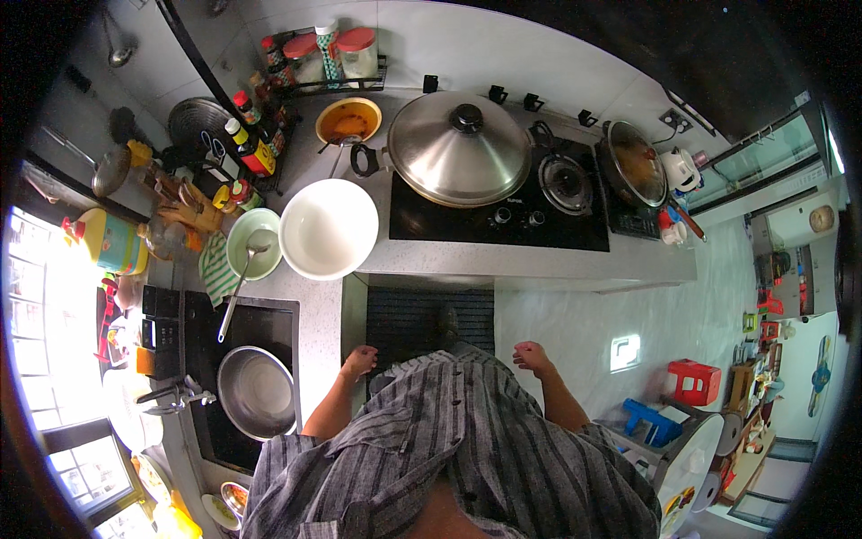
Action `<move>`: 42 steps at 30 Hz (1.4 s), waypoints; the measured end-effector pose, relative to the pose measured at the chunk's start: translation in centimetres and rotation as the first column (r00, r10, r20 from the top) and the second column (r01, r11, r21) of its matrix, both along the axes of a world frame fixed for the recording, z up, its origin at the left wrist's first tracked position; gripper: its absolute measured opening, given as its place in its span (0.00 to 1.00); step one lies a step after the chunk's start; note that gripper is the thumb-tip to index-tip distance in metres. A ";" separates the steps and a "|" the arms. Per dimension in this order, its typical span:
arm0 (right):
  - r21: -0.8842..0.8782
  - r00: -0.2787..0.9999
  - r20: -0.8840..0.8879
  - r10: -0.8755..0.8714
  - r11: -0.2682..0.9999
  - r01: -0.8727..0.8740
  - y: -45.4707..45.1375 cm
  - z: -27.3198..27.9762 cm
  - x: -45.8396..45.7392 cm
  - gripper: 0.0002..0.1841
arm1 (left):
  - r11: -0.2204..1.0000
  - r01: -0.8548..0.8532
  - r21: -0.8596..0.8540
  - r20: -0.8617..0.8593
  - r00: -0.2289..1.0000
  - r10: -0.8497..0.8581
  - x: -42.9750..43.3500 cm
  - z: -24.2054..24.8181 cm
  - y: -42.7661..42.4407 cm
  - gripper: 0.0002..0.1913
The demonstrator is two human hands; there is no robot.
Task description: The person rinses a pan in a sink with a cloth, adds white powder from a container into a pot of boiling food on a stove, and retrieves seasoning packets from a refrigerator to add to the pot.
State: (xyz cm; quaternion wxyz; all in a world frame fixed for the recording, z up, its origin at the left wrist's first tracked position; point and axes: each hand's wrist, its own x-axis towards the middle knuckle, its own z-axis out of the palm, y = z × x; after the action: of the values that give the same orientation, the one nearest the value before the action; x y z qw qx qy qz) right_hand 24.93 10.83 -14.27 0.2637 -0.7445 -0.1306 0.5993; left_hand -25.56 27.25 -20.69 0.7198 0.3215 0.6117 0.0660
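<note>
My left hand [361, 360] hangs low beside the counter edge near the sink, holding nothing, its fingers loosely curled. On the other side of my body, my right hand [532, 356] is also empty, over the pale floor with the fingers bent. Before me a white bowl [328, 229] sits at the counter's corner. Beside it is a pale green bowl [236, 236] with a metal ladle [237, 291] resting in it, handle out over the sink. A large wok under a domed steel lid [461, 158] covers the left burner of the black gas hob [438, 226].
A metal basin [256, 393] stands in the dark sink [219, 310] under the faucet [182, 397]. An orange bowl [348, 122] with sauce lies behind the white bowl. A glass-lidded pan [633, 164] sits right of the hob, its handle jutting outward. Red stool [693, 382] at right.
</note>
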 end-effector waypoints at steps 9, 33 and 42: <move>0.440 0.590 0.807 0.023 0.642 -0.628 22.8 17.8 -1.5 0.27 | 0.999 0.048 -0.009 -0.027 0.998 -0.048 0.8 0.6 -0.7 0.15; -0.108 -0.129 0.901 0.415 -0.072 -0.992 55.2 32.5 -3.1 0.22 | 0.970 -0.242 -0.036 -0.356 0.909 0.214 3.2 3.6 -9.9 0.15; -0.144 -0.097 0.950 0.298 0.138 -0.980 54.5 31.0 -4.1 0.24 | 0.956 -0.251 0.154 -0.210 0.937 0.280 2.7 1.0 -9.0 0.14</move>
State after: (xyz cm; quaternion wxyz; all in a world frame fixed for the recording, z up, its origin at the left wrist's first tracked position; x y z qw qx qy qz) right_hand 20.86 65.36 16.68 0.0136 -0.5559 -0.8271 0.0814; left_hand -22.81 18.26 -19.71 0.6072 0.2856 0.7233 0.1630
